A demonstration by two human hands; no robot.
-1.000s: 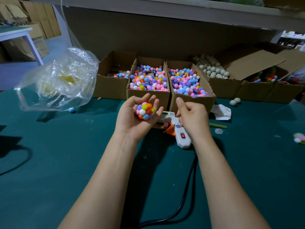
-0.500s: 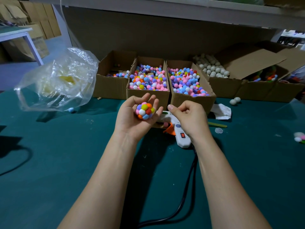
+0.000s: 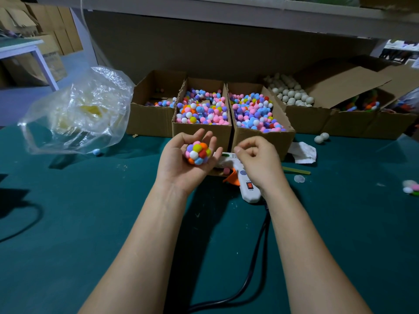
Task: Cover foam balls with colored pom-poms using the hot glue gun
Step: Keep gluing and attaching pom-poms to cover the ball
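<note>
Left hand (image 3: 181, 165) cups a round pom-pom-covered foam ball (image 3: 197, 153); right hand (image 3: 259, 163) hovers over a white hot glue gun (image 3: 246, 185).
On the dark green bench (image 3: 90, 223), left to right: a crumpled clear plastic bag (image 3: 79, 109), then open brown cardboard boxes of loose coloured pom-poms (image 3: 203, 109). Left fingers (image 3: 205, 135) curl round the ball, palm up, in front of the middle box. The glue gun lies flat on the bench, black cord trailing near. Right fingers (image 3: 249, 143) are curled toward the thumb; cannot tell if they pinch anything. Far right is a cardboard box of plain white foam balls (image 3: 291, 95).
</note>
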